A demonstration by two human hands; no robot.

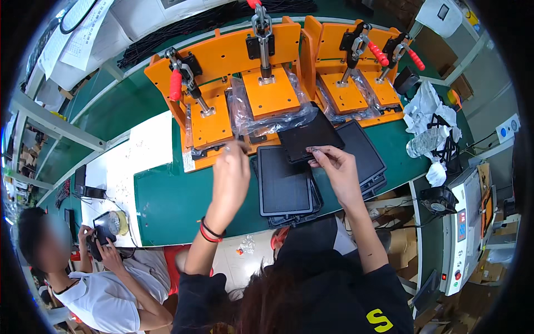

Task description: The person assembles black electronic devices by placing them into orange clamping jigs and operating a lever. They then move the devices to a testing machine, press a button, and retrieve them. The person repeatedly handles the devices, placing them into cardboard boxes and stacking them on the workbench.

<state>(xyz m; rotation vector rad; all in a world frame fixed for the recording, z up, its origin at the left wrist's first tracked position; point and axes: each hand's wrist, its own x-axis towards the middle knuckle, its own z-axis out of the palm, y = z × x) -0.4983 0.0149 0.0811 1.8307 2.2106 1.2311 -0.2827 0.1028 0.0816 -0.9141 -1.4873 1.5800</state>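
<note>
A flat black rectangular panel (311, 135) lies at a slant in front of the middle orange clamp press, overlapping the stacked frames. At its near edge my right hand (338, 170) is closed, thumb and forefinger pinching there. My left hand (231, 170) is raised left of the panel, by the front of the left clamp station. Motion smears its fingertips, and whether they hold anything is unclear. Below the panel sits a stack of black rectangular frames (285, 192); a second stack of black frames (360, 150) stands to the right.
Orange toggle-clamp presses (271, 99) with red handles line the back of the green bench (167, 195). Clear plastic film covers parts of them. At right are a plastic bottle (425, 142) and crumpled white wrapping (425, 106). A co-worker (100, 284) sits at lower left, handling a black device.
</note>
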